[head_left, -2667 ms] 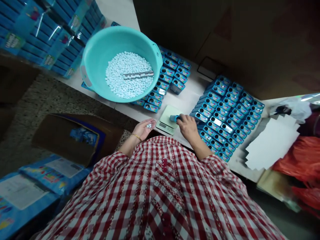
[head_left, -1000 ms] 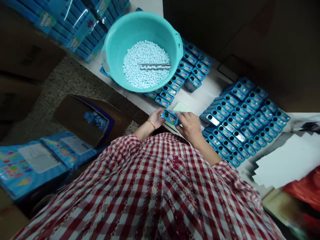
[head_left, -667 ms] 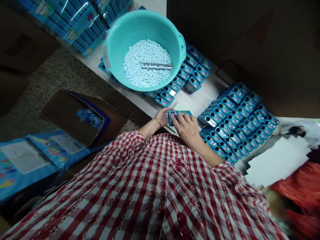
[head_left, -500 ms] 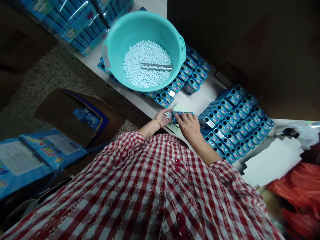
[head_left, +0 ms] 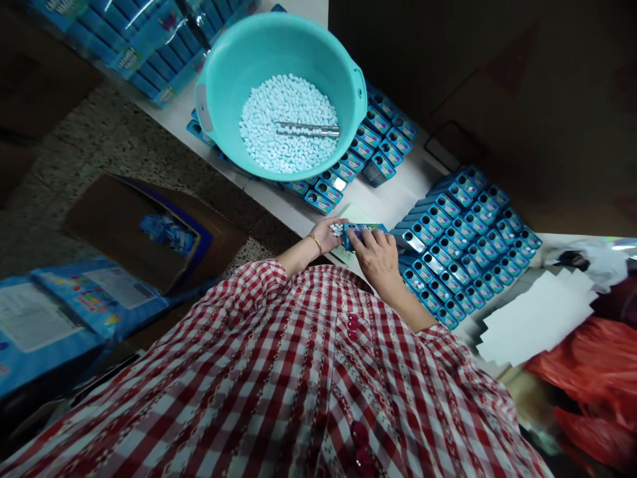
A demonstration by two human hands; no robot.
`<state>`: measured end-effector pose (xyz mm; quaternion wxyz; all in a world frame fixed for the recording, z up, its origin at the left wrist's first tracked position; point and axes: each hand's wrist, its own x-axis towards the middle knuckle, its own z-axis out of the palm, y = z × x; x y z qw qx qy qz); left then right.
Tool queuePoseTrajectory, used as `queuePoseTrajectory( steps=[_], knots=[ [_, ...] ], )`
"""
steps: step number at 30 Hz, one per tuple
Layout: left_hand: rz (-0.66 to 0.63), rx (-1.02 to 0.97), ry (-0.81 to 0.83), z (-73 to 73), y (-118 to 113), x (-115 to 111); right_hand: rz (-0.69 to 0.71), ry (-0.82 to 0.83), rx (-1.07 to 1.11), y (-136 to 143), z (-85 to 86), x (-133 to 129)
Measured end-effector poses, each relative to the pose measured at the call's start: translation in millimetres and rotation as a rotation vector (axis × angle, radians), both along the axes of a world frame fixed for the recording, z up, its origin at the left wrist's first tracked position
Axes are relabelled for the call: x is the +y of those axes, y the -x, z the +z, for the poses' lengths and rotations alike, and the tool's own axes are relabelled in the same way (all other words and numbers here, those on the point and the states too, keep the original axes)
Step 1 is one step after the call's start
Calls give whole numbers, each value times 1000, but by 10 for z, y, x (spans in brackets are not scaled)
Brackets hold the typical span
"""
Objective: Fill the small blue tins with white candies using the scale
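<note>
Cupped at the table's front edge, my left hand (head_left: 323, 235) holds several small white candies (head_left: 337, 230) in its palm. My right hand (head_left: 377, 255) has its fingers closed over a blue tin (head_left: 365, 227) with a printed label. The tin lies on its side, one end against the left palm beside the candies. Beyond my hands stands a turquoise basin (head_left: 279, 50) with a heap of white candies (head_left: 286, 106) in it. A slotted metal tube (head_left: 307, 129) rests on that heap. The tin's far side is hidden.
Rows of blue tins (head_left: 460, 249) with round holes on top stand at right, others (head_left: 368, 136) around the basin. Wrapped packs (head_left: 134, 40) sit at back left, an open carton (head_left: 144, 226) below the table's left edge, white card sheets (head_left: 540, 318) and red plastic bags (head_left: 592, 372) at right.
The view has shifted slightly. My left fingers have curled a little closer around the candies, with the tin still held against the palm by my right hand.
</note>
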<state>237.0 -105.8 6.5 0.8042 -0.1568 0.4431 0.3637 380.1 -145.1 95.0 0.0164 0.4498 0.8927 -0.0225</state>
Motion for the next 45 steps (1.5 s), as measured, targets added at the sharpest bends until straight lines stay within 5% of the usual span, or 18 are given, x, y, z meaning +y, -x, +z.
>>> queuePoseTrajectory(
  steps=[10,13,17,22,27,33,38,45],
  knots=[
    [20,-7,4,-5,-48,30,-149,91,166,-151,-90,9],
    [60,12,14,-20,31,34,-312,182,454,-309,-369,25],
    [118,56,20,-66,257,-16,-523,348,878,-409,-947,54],
    [140,156,31,-83,559,-192,-667,402,1057,-323,-1354,103],
    [145,173,18,-21,707,-383,-501,260,945,-417,-1093,16],
    [89,164,6,14,776,-527,-343,147,714,-424,-679,-416],
    [77,182,29,25,803,-574,-486,100,756,-365,-785,-615],
    [86,169,4,27,806,-548,-684,93,856,-522,-858,-428]
  ],
)
